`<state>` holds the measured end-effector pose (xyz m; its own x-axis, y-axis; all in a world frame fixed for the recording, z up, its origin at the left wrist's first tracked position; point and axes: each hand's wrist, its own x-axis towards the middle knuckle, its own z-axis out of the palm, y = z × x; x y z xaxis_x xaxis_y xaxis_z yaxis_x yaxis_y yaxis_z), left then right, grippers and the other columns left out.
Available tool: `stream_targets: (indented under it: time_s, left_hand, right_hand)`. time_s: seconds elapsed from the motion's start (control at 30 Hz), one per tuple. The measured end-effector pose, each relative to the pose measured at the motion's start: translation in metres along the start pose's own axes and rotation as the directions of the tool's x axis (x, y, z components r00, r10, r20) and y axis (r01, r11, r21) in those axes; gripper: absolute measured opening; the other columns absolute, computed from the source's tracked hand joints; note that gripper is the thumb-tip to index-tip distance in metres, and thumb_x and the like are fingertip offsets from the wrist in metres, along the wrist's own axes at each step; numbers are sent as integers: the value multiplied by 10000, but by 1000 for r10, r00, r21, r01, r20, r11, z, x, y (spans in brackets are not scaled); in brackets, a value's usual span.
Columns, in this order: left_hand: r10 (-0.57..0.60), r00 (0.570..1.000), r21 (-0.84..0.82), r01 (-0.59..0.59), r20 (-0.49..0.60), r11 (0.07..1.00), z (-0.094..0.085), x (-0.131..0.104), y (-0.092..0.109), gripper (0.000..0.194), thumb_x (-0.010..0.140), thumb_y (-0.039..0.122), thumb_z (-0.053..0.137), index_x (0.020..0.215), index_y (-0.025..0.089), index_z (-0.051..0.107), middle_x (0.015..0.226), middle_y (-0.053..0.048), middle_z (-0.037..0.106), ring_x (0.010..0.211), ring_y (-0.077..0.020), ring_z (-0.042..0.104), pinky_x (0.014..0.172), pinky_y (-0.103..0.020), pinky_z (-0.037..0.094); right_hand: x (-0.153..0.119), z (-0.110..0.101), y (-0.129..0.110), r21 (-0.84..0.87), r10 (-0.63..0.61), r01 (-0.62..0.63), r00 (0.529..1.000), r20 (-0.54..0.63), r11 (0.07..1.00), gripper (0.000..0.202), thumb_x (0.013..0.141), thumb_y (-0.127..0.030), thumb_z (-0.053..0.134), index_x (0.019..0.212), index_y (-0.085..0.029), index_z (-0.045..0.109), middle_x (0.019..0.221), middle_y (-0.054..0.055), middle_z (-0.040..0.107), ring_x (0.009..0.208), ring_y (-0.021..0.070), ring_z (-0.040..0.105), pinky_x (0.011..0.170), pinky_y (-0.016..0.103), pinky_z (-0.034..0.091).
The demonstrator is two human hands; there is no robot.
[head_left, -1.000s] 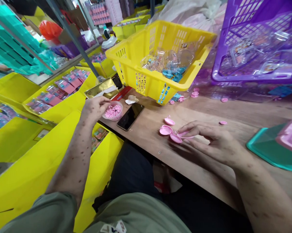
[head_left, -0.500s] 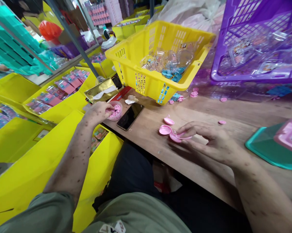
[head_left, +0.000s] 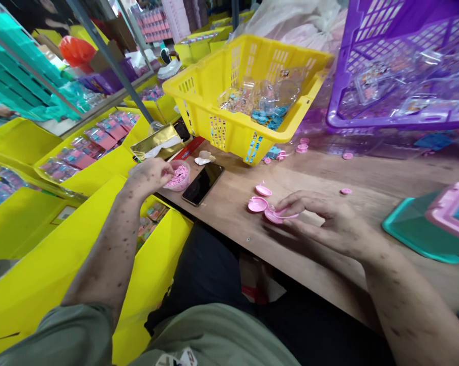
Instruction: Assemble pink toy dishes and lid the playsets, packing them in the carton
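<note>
the lower left of the frame is filled by a yellow box, its top edges standing close under the left forearm. from the centre to the right, a wooden table is seen, its front edge slanting down toward the lower right, above dark-clothed legs. the upper centre is taken by a yellow basket, the upper right by a purple basket, and a green container is set at the right edge.

right of centre, the right hand is held low over the wood, thumb and fingertips closed on a pink oval piece. left of centre, the left hand is dipped over a clear tub, fingers bent and nearly together; whether anything is gripped cannot be told.

a phone is laid between tub and ovals. just left of the held piece, three pink oval dishes are grouped. the smallest things, pink bits, are heaped in the tub.

picking is probably best done with a light pinch, the held oval kept steady. sideways room is offered along the wood below the phone; the tub sits near the table's edge and is easily knocked.
</note>
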<state>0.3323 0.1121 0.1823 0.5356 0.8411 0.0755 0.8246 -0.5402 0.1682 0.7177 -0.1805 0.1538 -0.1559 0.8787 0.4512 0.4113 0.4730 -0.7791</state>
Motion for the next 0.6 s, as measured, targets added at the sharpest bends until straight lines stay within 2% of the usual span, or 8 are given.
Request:
stream_targets:
  time_s: [0.1, 0.2, 0.33, 0.43, 0.5, 0.6]
  left_hand:
    - [50, 999, 29, -51, 7, 998, -2, 0, 1, 268, 932, 392, 687, 1090, 271, 867, 1066, -70, 844, 1038, -288, 759, 956, -359, 570]
    - [131, 990, -4, -131, 43, 991, -2, 1, 3, 403, 918, 392, 684, 1258, 256, 855, 1203, -88, 850, 1121, -306, 777, 1023, -379, 569]
    - [68, 995, -52, -65, 67, 997, 0, 2, 6, 289, 896, 420, 717, 1071, 266, 887, 1156, -83, 873, 1090, -314, 804, 1014, -385, 582]
    - [32, 999, -90, -29, 31, 996, -2, 0, 6, 308, 881, 474, 749, 1055, 257, 881, 1061, -76, 871, 978, -301, 799, 946, -380, 589]
    - [67, 998, -86, -67, 4, 994, -5, 0, 3, 308, 896, 475, 731, 1045, 248, 876, 1037, -83, 858, 959, -291, 785, 960, -382, 588]
    - [159, 987, -34, -159, 24, 987, -4, 4, -5, 264, 918, 444, 704, 979, 249, 871, 1083, -107, 836, 1064, -304, 767, 1068, -412, 571]
  right_hand:
    - [1, -1, -2, -4, -10, 10, 1000, 8, 1000, 75, 1073, -329, 785, 1048, -303, 850, 1126, 52, 892, 1030, 241, 865, 979, 406, 724]
    - [0, -1, -1, 6, -14, 14, 1000, 3, 1000, 80, 1077, -321, 778, 1054, -296, 850, 1129, 55, 893, 1026, 239, 867, 984, 405, 722]
    - [-1, 0, 1, 36, 15, -15, 1000, 0, 999, 126, 1083, -394, 780, 1060, -310, 871, 1106, 55, 891, 1046, 260, 866, 994, 428, 720]
    - [-2, 0, 2, 45, 15, -15, 1000, 1, 999, 139, 1087, -409, 780, 1087, -317, 883, 1122, 55, 889, 1058, 260, 862, 993, 417, 713]
    - [-3, -1, 3, 38, 7, -7, 1000, -1, 999, 138, 1091, -399, 777, 1100, -315, 886, 1125, 56, 888, 1062, 257, 859, 996, 411, 708]
    - [-3, -1, 3, 30, 5, -5, 1000, 4, 1000, 139, 1097, -376, 768, 1118, -301, 883, 1135, 60, 887, 1073, 250, 857, 1002, 399, 702]
